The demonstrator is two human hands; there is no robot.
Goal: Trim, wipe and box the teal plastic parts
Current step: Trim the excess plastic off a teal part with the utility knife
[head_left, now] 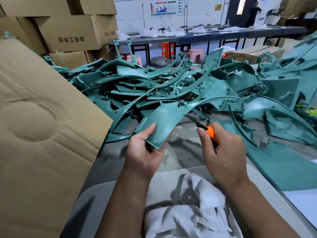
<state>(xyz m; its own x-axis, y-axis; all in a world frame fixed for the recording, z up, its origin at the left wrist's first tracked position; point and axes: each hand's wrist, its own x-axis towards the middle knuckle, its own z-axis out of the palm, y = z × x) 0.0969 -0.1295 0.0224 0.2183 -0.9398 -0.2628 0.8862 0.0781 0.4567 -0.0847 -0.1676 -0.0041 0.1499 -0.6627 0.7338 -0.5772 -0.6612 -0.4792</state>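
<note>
Left hand [145, 152] pinches the near corner of a teal plastic part [161, 124] – thin, stiff, seemingly light; right hand [221, 148] curls around an orange knife [210, 132], blade at its right edge – pile [171, 86] behind

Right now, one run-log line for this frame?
step: trimming | left hand: holds curved teal plastic part | right hand: grips orange-handled knife
</note>
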